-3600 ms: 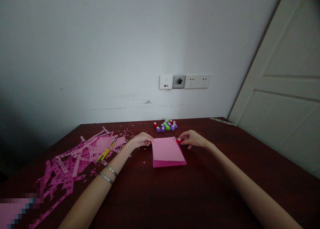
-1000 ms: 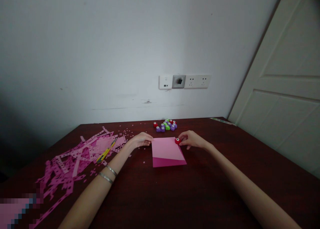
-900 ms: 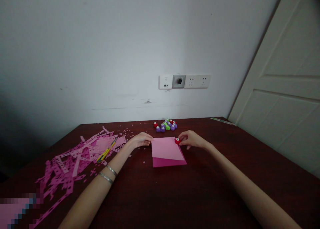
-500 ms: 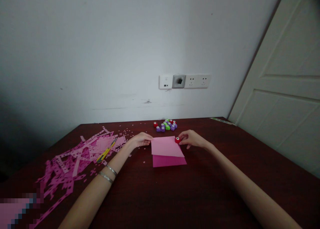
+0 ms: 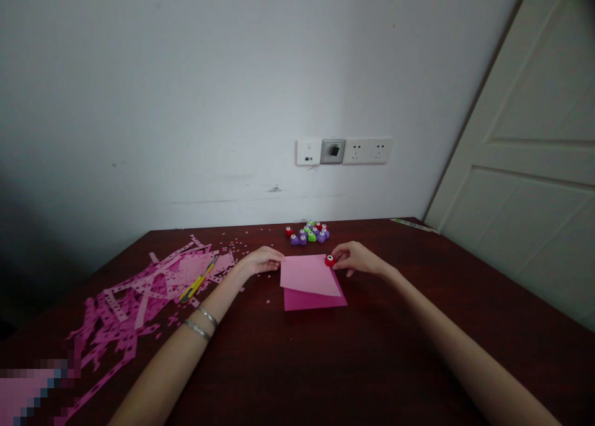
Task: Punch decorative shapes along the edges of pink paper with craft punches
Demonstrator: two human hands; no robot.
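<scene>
Two pink sheets lie on the dark table [image 5: 372, 364]: a light pink sheet [image 5: 307, 275] on top of a darker pink sheet [image 5: 320, 300]. My left hand [image 5: 260, 260] rests at the light sheet's far left corner, fingers curled on its edge. My right hand [image 5: 356, 258] is closed on a small red paper punch [image 5: 330, 260] set at the sheet's far right corner.
Several small red, purple and green punches [image 5: 308, 233] sit in a cluster behind the sheets. A heap of punched pink paper strips [image 5: 139, 296] with a yellow utility knife [image 5: 198, 281] lies at the left. Wall sockets [image 5: 344, 152] and a door [image 5: 530, 165] stand beyond.
The light pink sheet has slid and turned a little, showing more of the darker sheet beneath. Both hands have stayed almost where they were.
</scene>
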